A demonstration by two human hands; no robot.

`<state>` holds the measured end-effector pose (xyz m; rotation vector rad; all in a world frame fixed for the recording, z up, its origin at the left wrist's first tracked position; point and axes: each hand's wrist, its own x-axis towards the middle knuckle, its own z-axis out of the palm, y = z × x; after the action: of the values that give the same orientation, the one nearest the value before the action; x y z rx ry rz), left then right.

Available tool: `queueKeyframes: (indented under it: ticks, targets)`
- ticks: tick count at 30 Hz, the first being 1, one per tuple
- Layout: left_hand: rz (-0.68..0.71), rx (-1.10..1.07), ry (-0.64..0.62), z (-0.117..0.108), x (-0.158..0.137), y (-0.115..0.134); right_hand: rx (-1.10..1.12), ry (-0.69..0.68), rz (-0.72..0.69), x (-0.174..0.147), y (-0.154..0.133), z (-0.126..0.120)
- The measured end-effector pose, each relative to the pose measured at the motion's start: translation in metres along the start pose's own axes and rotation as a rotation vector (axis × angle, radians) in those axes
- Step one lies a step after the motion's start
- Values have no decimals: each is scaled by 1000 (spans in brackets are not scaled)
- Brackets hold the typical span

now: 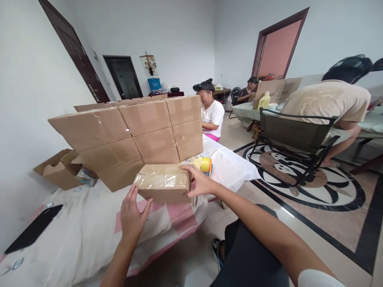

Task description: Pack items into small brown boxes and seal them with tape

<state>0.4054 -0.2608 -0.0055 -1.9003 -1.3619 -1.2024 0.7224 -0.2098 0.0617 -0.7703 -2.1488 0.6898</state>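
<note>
A small cardboard box (166, 195) with shiny clear tape along its top lies between my hands, near the table's front edge. My left hand (133, 211) is at its left end, fingers along the side and thumb against the lower front. My right hand (199, 181) grips the right end, with fingers on the upper corner and thumb by the front face. Right behind the box rises a stack of larger taped cardboard boxes (154, 139). A yellow tape roll (205, 164) stands just beyond my right hand.
A cloth-covered table (89, 223) bears the boxes. A black flat item (34, 228) lies at its left, near an open carton (56, 169). Behind the stack sits a person in white (214, 115). On the right, another person (326, 99) bends over beside a folding chair (296, 135).
</note>
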Motion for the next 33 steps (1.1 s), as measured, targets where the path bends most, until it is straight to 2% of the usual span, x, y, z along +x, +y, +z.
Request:
queueKeyframes:
  ticks: [8,12,16,19,21,24,27,30,32,33]
  targets:
    - [147,27,-139,18,-20,9,87,426,82,9,4,-59]
    - [203,-6,-201,29,-29,21,69,508,127,6,6,-70]
    - [186,-9,-117,27,-22,26,67,407,107,3,4,-54]
    - [128,36,29,6,-2,17,57,221,19,2,-1,-27]
    - [49,60,70,-13,11,8,65,103,-40,5,-3,-5]
    - [-33,60,-45,-37,21,-2,115,-33,-93,11,-1,27]
    - [31,58,-202,-46,17,-6,133,-149,-128,21,6,45]
    - [111,73,-239,-42,11,-5,93,-246,-148,42,15,30]
    - [118,105,-221,-38,10,-3,34,-196,-124,64,26,-2]
    - [119,124,-212,-37,10,-2,-13,-105,-87,77,34,-23]
